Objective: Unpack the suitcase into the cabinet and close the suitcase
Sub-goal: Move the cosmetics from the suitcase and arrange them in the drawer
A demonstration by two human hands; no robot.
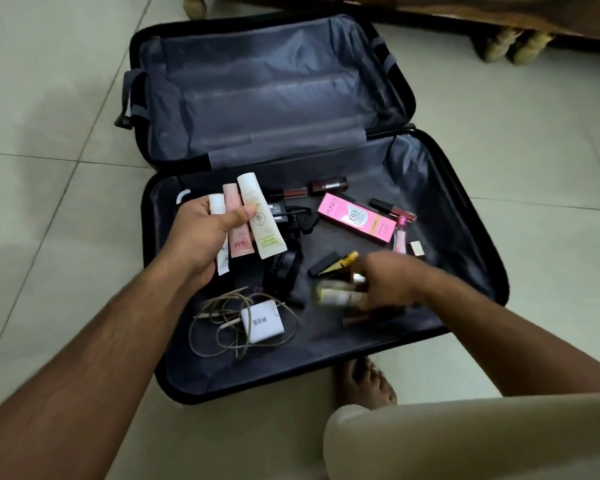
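Observation:
A black suitcase (pixel 471 216) lies open on the tiled floor, its grey lining showing. My left hand (pixel 201 237) is raised over the near half and grips three cosmetic tubes (pixel 253 220), fanned out: a small white one, a pink one and a cream one. My right hand (pixel 392 282) is blurred, low over the near half, with its fingers around small pale bottles (pixel 340 296). Loose in the near half lie a pink box (pixel 357 216), a pink bottle (pixel 400 235), dark lipsticks (pixel 326 187), a white charger (pixel 262 322) with tangled cable, and a black round case (pixel 283 271).
The far half of the suitcase (pixel 267 98) holds nothing. Wooden furniture legs (pixel 513 46) stand at the back right, and another leg (pixel 194 5) at the top left. My bare foot (pixel 364 382) and trouser leg (pixel 465 441) are at the suitcase's near edge.

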